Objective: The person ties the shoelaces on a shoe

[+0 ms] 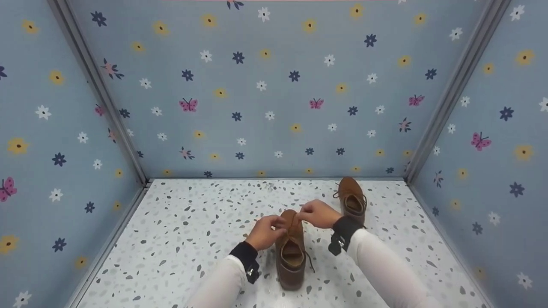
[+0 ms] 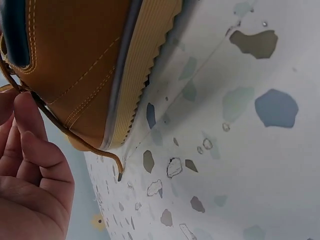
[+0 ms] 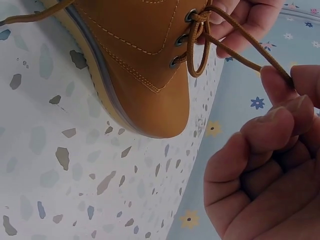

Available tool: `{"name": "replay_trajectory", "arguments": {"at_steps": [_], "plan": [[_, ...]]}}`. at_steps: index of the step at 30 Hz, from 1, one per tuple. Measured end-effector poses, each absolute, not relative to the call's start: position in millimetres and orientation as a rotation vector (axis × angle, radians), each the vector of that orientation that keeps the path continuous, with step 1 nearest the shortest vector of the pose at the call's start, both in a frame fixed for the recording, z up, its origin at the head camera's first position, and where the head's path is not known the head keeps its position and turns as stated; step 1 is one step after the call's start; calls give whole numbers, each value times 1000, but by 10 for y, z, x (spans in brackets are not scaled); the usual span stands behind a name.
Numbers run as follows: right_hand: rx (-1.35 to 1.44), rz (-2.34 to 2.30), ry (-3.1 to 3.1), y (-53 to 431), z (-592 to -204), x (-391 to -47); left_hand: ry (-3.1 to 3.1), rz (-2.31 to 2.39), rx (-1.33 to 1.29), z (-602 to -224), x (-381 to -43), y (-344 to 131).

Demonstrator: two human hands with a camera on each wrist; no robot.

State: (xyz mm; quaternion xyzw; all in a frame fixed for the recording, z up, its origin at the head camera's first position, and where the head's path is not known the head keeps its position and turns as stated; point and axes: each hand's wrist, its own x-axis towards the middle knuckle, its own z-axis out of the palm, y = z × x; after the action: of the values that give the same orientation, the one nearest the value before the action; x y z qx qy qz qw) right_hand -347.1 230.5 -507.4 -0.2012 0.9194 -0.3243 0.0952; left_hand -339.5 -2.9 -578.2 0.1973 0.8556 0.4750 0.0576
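Observation:
A brown lace-up ankle shoe (image 1: 292, 273) stands upright on the floor between both hands, its toe facing away from me. In the right wrist view its lace is gathered in a knot (image 3: 201, 19) by the eyelets, with a small loop hanging below. My right hand (image 1: 320, 214) pinches a loop of lace between thumb and forefinger, drawn taut off to one side. At the shoe's other side, my left hand (image 1: 262, 233) pinches the lace close to the knot. A loose lace end (image 2: 100, 151) trails down the shoe's side in the left wrist view.
The matching brown shoe (image 1: 351, 188) stands farther off to the right, near the back wall. Blue flower-patterned panels (image 1: 265, 119) enclose the speckled white floor (image 1: 184, 231) at the back and both sides, with grey posts (image 1: 102, 90) at the corners.

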Motion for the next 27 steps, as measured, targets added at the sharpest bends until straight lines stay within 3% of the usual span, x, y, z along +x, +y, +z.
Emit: {"name": "replay_trajectory", "arguments": {"at_steps": [27], "plan": [[-589, -1017, 2709, 2288, -5061, -3433, 2523, 1515, 653, -5794, -3333, -57]]}}
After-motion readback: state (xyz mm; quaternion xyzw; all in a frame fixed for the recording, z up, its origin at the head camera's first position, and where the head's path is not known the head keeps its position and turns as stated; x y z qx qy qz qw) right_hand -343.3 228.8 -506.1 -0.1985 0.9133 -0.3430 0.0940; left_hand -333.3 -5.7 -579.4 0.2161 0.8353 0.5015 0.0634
